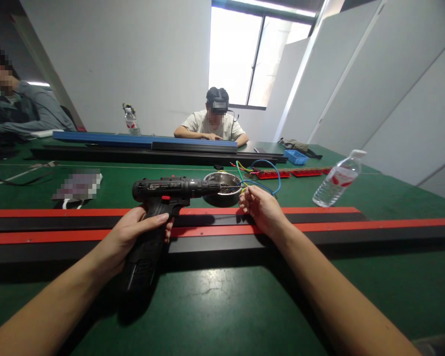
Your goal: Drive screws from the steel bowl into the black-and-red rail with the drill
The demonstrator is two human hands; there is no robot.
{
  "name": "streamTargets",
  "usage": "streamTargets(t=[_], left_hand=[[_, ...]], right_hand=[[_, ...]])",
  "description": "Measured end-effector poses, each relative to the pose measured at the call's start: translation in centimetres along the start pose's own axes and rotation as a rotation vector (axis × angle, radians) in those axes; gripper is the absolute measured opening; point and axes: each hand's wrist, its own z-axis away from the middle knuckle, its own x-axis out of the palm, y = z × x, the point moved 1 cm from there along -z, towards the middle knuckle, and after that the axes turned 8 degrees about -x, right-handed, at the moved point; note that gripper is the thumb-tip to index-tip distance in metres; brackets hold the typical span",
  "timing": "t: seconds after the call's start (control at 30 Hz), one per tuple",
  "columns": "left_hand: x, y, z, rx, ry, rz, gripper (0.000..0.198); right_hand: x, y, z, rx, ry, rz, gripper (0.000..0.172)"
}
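My left hand (144, 225) is wrapped round the handle of a black cordless drill (166, 189), holding it above the table with its chuck pointing right. A thin driver bit (232, 187) sticks out of the chuck. At the bit's far end my right hand (257, 202) is closed in a pinch; the small thing between its fingertips is too hidden to name. Behind the bit stands a metal bowl (217, 177) with small dark pieces in it, perhaps screws. Beneath both hands lie long black bars with red top strips (203, 232).
Coloured wires (280, 180) and red strips (274, 174) lie beyond the bowl. A water bottle (335, 180) stands at right, near a blue tray (295, 157). Long blue and black profiles (144, 141) cross the far side. Two people (217, 118) sit at the green table (215, 306).
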Motion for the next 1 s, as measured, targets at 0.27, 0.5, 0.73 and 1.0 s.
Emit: streamTargets(t=[0.27,0.5,0.73,1.0], left_hand=[[-0.10,-0.03,0.15,0.006,-0.027,-0.043,0.027],[-0.03,0.01,0.01,0.010,-0.035,-0.057,0.026],[0.24,0.07,0.24,0.024,-0.019,-0.069,0.028],[0.20,0.10,0.21,0.018,-0.037,-0.060,0.028]], right_hand=[[0.27,-0.09,0.26,0.003,0.020,-0.023,0.030],[0.23,-0.12,0.36,-0.025,0.008,0.007,0.034],[0.25,-0.04,0.32,-0.083,-0.023,0.104,0.043],[0.25,0.64,0.17,-0.196,-0.023,0.213,0.050]])
